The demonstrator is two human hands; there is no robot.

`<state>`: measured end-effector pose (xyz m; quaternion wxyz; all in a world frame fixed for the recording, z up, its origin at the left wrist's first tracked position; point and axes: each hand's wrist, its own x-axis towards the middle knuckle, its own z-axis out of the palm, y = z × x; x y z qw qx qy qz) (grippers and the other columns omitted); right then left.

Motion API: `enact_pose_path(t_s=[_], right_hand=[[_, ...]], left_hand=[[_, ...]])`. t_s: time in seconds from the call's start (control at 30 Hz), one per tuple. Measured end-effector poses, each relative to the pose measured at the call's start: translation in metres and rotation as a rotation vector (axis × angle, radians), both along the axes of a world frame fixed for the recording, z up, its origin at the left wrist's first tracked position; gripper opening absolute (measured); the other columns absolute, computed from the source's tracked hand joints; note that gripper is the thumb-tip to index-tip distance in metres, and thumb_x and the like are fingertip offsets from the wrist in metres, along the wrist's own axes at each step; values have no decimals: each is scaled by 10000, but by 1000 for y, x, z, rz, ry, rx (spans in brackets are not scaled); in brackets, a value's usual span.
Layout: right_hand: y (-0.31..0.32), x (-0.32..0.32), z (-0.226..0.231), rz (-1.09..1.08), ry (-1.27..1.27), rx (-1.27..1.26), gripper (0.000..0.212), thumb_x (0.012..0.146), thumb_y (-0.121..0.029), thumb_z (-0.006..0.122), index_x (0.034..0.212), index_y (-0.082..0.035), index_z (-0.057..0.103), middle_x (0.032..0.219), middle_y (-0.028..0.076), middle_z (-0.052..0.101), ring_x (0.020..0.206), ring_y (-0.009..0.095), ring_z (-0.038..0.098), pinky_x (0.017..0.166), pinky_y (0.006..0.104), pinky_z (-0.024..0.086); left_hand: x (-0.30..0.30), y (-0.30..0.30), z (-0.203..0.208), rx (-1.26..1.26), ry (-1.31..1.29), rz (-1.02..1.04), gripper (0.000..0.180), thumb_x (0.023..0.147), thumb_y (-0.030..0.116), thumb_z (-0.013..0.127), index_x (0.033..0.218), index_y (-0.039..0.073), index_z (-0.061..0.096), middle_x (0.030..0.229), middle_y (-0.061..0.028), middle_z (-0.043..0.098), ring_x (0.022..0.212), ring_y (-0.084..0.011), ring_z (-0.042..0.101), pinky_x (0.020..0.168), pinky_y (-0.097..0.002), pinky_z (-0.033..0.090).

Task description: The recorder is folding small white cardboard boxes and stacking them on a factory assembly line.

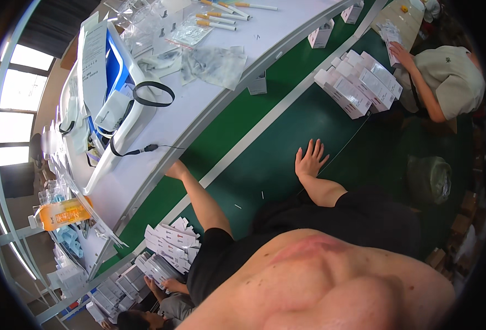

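My right hand (pixel 310 160) lies flat on the dark green work surface (pixel 265 159), its fingers spread and nothing in them. My left hand (pixel 175 170) reaches beneath the edge of the raised white shelf (pixel 160 124). That edge hides its fingers, so what it touches or holds does not show. Two small white strips (pixel 238 206) lie on the green surface between my forearms. Beyond my right hand, toward the right, stand stacked white boxes (pixel 358 85). Fanned white cartons (pixel 172 242) lie left of my left elbow.
A white bin (pixel 127 118) with papers and a black strap (pixel 154 94) sits on the shelf, near clear bags and orange-ended white sticks (pixel 216 25). An orange drink bottle (pixel 66 213) is at left. One person (pixel 446 77) handles boxes at right, another (pixel 166 308) at lower left.
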<state>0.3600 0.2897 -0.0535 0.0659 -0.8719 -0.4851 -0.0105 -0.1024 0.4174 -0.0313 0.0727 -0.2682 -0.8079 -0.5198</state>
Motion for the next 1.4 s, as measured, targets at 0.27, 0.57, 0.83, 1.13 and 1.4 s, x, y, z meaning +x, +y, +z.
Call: enact_pose_path(t_s=[0.27,0.57,0.83,1.13,1.4], right_hand=[[4,3,1,-23,10,-26,573,988,-434,492,1459,-110,450,1598,123,328,1453,325,325,1154,660,237],[-1,4,-3,17,-34,75,568,966,-409,527,1432,-91,469,1559,144,374,1428,340,351,1139,675,253],[-2,-2,4,26,-8,70,563,968,-412,534,1428,-92,476,1550,155,385,1421,347,363,1119,686,271],[-9,5,1,109,28,145,554,970,-382,544,1425,-72,476,1532,178,402,1418,346,376,1115,692,259],[2,-27,53,826,1212,450,498,1035,-195,452,1485,13,401,1490,184,472,1337,325,477,1131,395,340]], left_hand=[[28,-3,22,-267,297,174,788,862,420,725,1434,-28,419,1422,-268,501,1289,-471,466,1096,-573,316],[244,77,106,130,-447,-828,723,870,291,786,1381,-86,440,1364,-263,517,1259,-360,512,1104,-402,375],[275,108,73,-121,-553,-859,558,928,330,679,1355,-10,561,1273,-183,642,1173,-318,604,989,-357,458],[256,-16,100,-233,-458,-733,448,986,290,595,1346,23,595,1175,-168,701,1112,-282,643,943,-320,479],[262,-154,124,-277,-515,-764,396,1001,250,566,1311,8,610,1192,-159,692,1087,-261,639,944,-314,477]])
